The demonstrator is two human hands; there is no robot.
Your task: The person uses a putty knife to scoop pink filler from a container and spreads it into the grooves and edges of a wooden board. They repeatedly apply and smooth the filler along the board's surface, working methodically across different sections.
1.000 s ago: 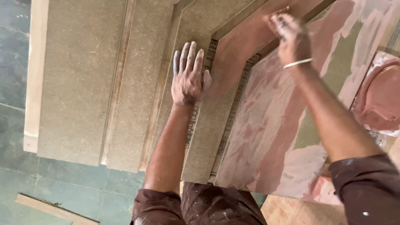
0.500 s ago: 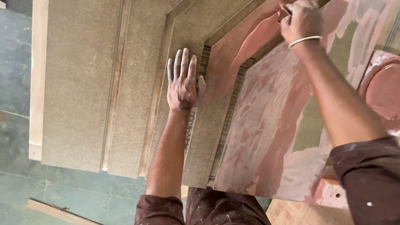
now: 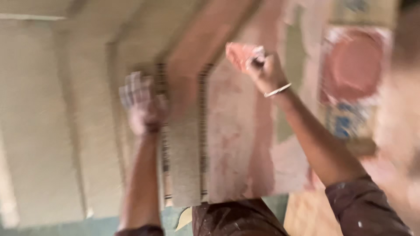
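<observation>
Head view: right hand [image 3: 264,70] fingers around pink-smeared scraper [image 3: 240,54], left hand [image 3: 142,102] fingers spread flat on panel [image 3: 65,131].

the view is blurred. the left hand [image 3: 142,102] lies flat, fingers spread, on a pale grooved board [image 3: 65,122]. the right hand [image 3: 264,70], a thin bangle [image 3: 277,91] at its wrist, is closed round a scraper [image 3: 242,55] smeared with pink paste, its blade against the board's pink-coated part [image 3: 236,144]. a round tub [image 3: 354,65] of the same pink paste sits well to the right. teal floor [image 3: 65,229] shows below.
</observation>
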